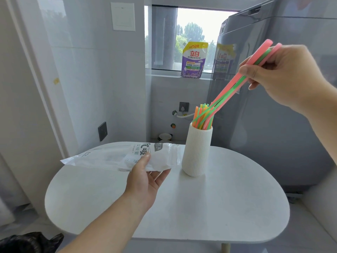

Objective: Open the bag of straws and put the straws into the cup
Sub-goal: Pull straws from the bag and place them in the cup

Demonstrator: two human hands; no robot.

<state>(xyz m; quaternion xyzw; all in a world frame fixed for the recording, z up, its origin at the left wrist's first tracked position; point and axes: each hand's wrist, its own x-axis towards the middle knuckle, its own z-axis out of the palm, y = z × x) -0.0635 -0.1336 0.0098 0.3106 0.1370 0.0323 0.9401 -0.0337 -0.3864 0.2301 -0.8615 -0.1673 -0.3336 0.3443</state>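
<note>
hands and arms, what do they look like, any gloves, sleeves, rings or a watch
Both are bare. The left hand and right hand wear no gloves, and no rings show on the fingers in view. The left forearm and right forearm are uncovered as far as the frame reaches: no sleeve, watch or bracelet is visible.

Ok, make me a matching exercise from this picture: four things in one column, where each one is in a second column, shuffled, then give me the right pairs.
Things
1. white ribbed cup
2. clear printed plastic bag
3. pink and green plastic straws
4. purple and yellow pouch

Places
A. on the window sill
B. gripped by the left hand
C. standing on the white rounded table
D. pinched by the right hand, lower ends in the cup

Pairs: 1-C, 2-B, 3-D, 4-A
</note>
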